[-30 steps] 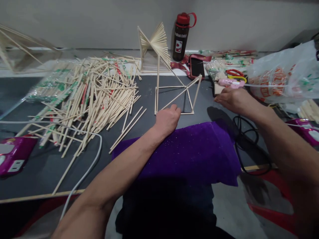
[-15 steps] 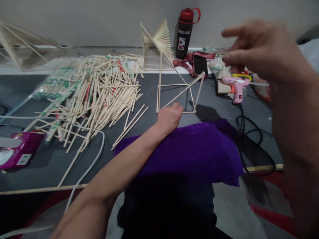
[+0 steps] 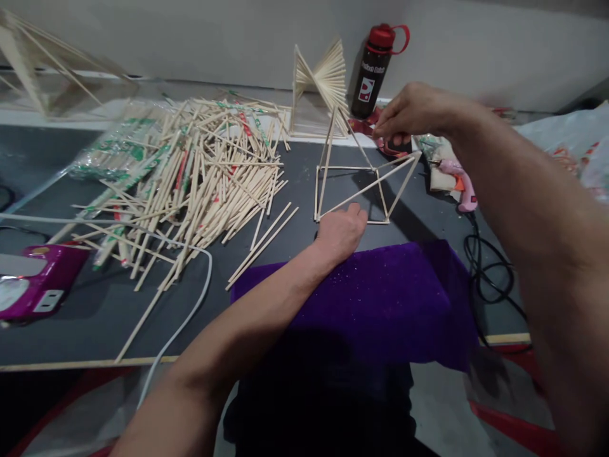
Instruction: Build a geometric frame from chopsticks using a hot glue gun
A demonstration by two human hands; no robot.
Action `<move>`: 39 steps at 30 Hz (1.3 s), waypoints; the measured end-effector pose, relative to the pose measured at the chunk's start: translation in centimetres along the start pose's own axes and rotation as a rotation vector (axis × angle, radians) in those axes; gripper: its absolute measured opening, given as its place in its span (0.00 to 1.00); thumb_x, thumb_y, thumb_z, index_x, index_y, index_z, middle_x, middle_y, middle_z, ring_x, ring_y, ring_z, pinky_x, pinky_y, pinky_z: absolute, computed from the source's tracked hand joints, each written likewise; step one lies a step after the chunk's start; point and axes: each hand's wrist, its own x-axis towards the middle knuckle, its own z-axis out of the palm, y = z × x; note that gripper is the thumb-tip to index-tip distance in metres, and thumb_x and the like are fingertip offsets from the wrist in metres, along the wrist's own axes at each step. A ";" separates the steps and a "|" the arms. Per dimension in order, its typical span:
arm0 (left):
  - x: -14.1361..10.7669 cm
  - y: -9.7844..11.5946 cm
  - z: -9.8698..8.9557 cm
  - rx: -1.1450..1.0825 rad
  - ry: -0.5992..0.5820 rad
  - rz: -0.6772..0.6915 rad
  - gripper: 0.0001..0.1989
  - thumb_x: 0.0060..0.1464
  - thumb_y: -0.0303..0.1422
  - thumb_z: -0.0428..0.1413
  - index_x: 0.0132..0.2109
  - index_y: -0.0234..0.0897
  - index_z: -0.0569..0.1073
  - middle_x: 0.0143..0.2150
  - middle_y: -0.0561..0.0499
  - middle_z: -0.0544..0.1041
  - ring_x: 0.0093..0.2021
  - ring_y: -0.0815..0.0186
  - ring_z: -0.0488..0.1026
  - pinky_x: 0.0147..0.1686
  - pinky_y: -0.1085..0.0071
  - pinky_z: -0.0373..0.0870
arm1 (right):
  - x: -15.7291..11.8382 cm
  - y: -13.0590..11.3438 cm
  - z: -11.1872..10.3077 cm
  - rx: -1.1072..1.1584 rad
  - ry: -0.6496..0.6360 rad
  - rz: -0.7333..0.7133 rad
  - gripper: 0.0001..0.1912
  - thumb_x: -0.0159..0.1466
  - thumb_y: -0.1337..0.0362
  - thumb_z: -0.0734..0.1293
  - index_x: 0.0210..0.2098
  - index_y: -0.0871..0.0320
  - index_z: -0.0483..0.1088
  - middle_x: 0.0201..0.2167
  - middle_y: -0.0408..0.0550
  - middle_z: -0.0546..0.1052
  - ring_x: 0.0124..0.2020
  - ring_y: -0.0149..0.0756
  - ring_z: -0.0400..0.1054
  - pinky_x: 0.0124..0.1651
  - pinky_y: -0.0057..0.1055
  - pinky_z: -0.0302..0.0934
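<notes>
A frame of thin wooden sticks [image 3: 346, 168] stands on the dark tabletop, with slanted sticks rising from a four-sided base. My left hand [image 3: 343, 231] is closed on the near bottom edge of that frame, at the border of a purple cloth [image 3: 380, 298]. My right hand [image 3: 399, 117] is raised behind and to the right of the frame, in front of the bottle. Its fingers are pinched together, and whatever lies between them is too small to make out. Right of the frame, a pink glue gun [image 3: 466, 190] lies partly behind my right forearm.
Loose sticks [image 3: 209, 178] are heaped on the left, beside wrapped bundles [image 3: 118, 143]. A twisted stick model [image 3: 326, 79] and a dark bottle [image 3: 371, 82] stand at the wall. A magenta device [image 3: 52, 282] and white cable [image 3: 202, 295] lie left; a black cord [image 3: 485, 266] lies right.
My right hand has come down and left toward the frame, and its spread fingers have closed. The left hand still holds the frame's lower edge. The whole view has shifted slightly.
</notes>
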 end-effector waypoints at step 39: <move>0.0 0.0 -0.1 0.107 0.023 -0.004 0.18 0.78 0.23 0.49 0.57 0.33 0.84 0.57 0.36 0.82 0.49 0.52 0.85 0.36 0.61 0.70 | -18.8 7.4 2.7 0.327 0.206 -0.361 0.19 0.67 0.65 0.76 0.57 0.49 0.82 0.33 0.42 0.81 0.28 0.37 0.72 0.34 0.36 0.68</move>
